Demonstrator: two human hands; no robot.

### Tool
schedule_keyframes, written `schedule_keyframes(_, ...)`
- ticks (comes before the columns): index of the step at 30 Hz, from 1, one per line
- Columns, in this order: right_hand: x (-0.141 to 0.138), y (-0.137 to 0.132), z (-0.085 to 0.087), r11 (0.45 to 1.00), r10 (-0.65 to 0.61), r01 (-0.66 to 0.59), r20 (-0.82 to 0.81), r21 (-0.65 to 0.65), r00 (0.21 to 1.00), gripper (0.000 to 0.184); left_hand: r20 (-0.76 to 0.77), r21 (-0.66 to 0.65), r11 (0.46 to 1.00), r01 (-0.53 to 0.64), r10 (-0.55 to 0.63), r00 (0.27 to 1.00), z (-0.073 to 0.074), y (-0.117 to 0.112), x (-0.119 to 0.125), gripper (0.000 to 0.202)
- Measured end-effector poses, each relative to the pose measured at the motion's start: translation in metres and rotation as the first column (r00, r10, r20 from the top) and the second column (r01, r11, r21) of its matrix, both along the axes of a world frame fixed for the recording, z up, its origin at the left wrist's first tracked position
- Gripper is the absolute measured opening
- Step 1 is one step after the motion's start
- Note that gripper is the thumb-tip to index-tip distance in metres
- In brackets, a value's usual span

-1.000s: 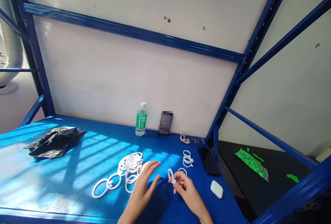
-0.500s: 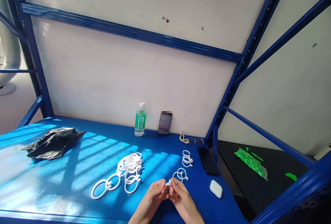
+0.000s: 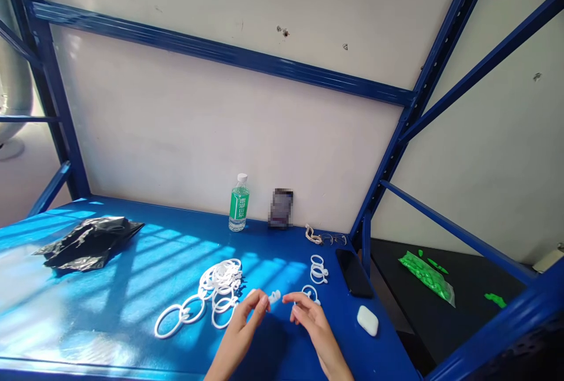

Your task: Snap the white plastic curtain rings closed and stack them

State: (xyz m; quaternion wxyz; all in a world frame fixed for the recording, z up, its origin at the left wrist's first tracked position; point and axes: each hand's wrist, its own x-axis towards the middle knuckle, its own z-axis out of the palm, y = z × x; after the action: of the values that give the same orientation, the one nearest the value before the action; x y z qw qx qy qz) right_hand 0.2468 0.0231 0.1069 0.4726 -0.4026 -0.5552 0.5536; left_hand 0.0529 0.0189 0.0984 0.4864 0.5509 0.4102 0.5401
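Note:
Between the thumb and fingers of my left hand [image 3: 249, 317] is pinched a small white plastic piece [image 3: 274, 297]; its exact kind is too small to make out. My right hand [image 3: 311, 322] is apart from it, fingers loosely curved and spread, with nothing seen in them. Just behind that hand lie white rings [image 3: 310, 290], partly hidden by its fingers. To the left of my left hand, a pile of white plastic rings [image 3: 222, 278] spreads over the blue table [image 3: 132, 322]. A few more white rings [image 3: 318, 269] lie farther back on the right.
A water bottle [image 3: 238, 205] and a pixelated dark object [image 3: 281, 209] stand by the wall. Glasses [image 3: 333, 239], a black phone [image 3: 353, 272] and a white case [image 3: 367, 320] lie right. A black plastic bag [image 3: 90, 243] lies left. Green pieces in a bag [image 3: 427, 278] lie beyond the frame.
My hands have moved apart, the left one leftward with the white piece and the right one to the right. The right fingers have let go of the piece.

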Motion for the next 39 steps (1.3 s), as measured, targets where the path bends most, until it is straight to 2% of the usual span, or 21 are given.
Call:
schedule_keyframes(1,0.007,0.003,0.0,0.995,-0.061,0.049,0.14,0.085,0.988,0.034,-0.109,0.098,0.991,-0.089,0.1,0.989,0.002,0.002,-0.009,0.045)
schedule_keyframes(2,0.013,0.006,-0.002,0.981,-0.136,0.094,0.261,0.167,0.956,0.033,-0.228,0.226,0.959,-0.171,0.223,0.948,0.003,0.004,-0.018,0.039)
schedule_keyframes(3,0.02,0.009,-0.005,0.958,-0.224,0.138,0.357,0.25,0.907,0.032,-0.316,0.359,0.9,-0.247,0.366,0.876,0.004,0.007,-0.027,0.036)
schedule_keyframes(5,0.031,0.016,-0.014,0.882,-0.42,0.224,0.476,0.415,0.772,0.031,-0.397,0.565,0.764,-0.313,0.584,0.708,0.002,0.015,-0.045,0.03)
schedule_keyframes(6,0.036,0.019,-0.019,0.836,-0.507,0.254,0.505,0.487,0.699,0.03,-0.402,0.634,0.697,-0.336,0.668,0.626,0.0,0.018,-0.054,0.029)
schedule_keyframes(7,0.039,0.021,-0.024,0.794,-0.574,0.275,0.521,0.542,0.632,0.029,-0.41,0.675,0.654,-0.343,0.718,0.563,-0.002,0.022,-0.061,0.028)
schedule_keyframes(9,0.044,0.025,-0.033,0.75,-0.641,0.293,0.54,0.593,0.546,0.03,-0.422,0.712,0.606,-0.356,0.774,0.472,-0.008,0.027,-0.073,0.028)
schedule_keyframes(11,0.044,0.027,-0.037,0.754,-0.639,0.283,0.561,0.593,0.526,0.031,-0.445,0.711,0.603,-0.362,0.784,0.432,-0.014,0.029,-0.081,0.028)
schedule_keyframes(14,0.042,0.026,-0.035,0.782,-0.602,0.268,0.573,0.563,0.555,0.032,-0.468,0.683,0.622,-0.383,0.775,0.424,-0.016,0.029,-0.083,0.029)
schedule_keyframes(18,0.033,0.021,-0.022,0.807,-0.553,0.274,0.509,0.523,0.66,0.036,-0.39,0.675,0.623,-0.396,0.757,0.524,-0.01,0.024,-0.065,0.023)
schedule_keyframes(20,0.025,0.017,-0.017,0.835,-0.498,0.252,0.474,0.49,0.727,0.037,-0.353,0.648,0.651,-0.397,0.718,0.6,-0.007,0.018,-0.047,0.019)
schedule_keyframes(23,0.01,0.01,-0.015,0.859,-0.432,0.204,0.454,0.469,0.779,0.033,-0.375,0.542,0.78,-0.313,0.557,0.741,-0.006,0.007,-0.014,0.016)
schedule_keyframes(26,-0.003,0.003,-0.017,0.856,-0.402,0.158,0.44,0.493,0.803,0.027,-0.343,0.447,0.87,-0.209,0.382,0.858,-0.007,-0.002,0.013,0.014)
schedule_keyframes(29,-0.009,-0.002,-0.016,0.866,-0.361,0.151,0.389,0.476,0.848,0.027,-0.299,0.334,0.935,-0.117,0.223,0.928,-0.008,-0.007,0.024,0.023)
schedule_keyframes(32,-0.008,-0.005,-0.009,0.937,-0.236,0.137,0.293,0.323,0.926,0.036,-0.192,0.161,0.986,-0.053,0.084,0.978,-0.007,-0.007,0.022,0.033)
schedule_keyframes(34,-0.006,-0.006,-0.004,0.994,-0.018,-0.002,0.178,0.11,0.984,0.046,-0.046,0.014,0.996,0.091,-0.09,0.995,-0.006,-0.006,0.02,0.041)
schedule_keyframes(35,-0.006,-0.007,-0.003,0.995,0.102,-0.102,0.087,-0.007,0.991,0.05,0.048,-0.043,0.98,0.195,-0.193,0.98,-0.006,-0.005,0.02,0.045)
schedule_keyframes(37,-0.006,-0.009,-0.005,0.948,0.248,-0.268,-0.131,-0.172,0.96,0.056,0.24,-0.101,0.918,0.384,-0.352,0.905,-0.007,-0.006,0.021,0.05)
schedule_keyframes(39,-0.01,-0.009,-0.014,0.906,0.282,-0.363,-0.329,-0.218,0.901,0.063,0.39,-0.115,0.866,0.487,-0.412,0.824,-0.007,-0.007,0.024,0.05)
